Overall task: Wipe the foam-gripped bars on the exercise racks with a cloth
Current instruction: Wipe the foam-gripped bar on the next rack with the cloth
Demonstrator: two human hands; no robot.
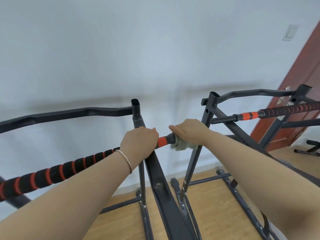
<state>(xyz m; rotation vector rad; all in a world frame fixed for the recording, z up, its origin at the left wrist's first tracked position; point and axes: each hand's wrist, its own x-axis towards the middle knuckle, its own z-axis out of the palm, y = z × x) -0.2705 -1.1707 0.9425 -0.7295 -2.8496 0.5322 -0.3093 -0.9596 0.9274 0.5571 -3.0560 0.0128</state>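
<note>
Left rack: foam-gripped bar [52,175], black with red bands, runs from lower left up toward centre. Left hand [138,141] clamped over it near its right end, fingers curled round the foam; thin bracelet [126,161] on that wrist. Just beyond, red band and black end cap exposed. Pale green cloth [181,146] bunched against the cap, held under right hand [188,129], fingers wrapped over it, thumb hidden. Right rack: second bar [277,110], same foam, well apart, untouched. Reddish door [303,84] behind. Wood floor [207,213] below.
</note>
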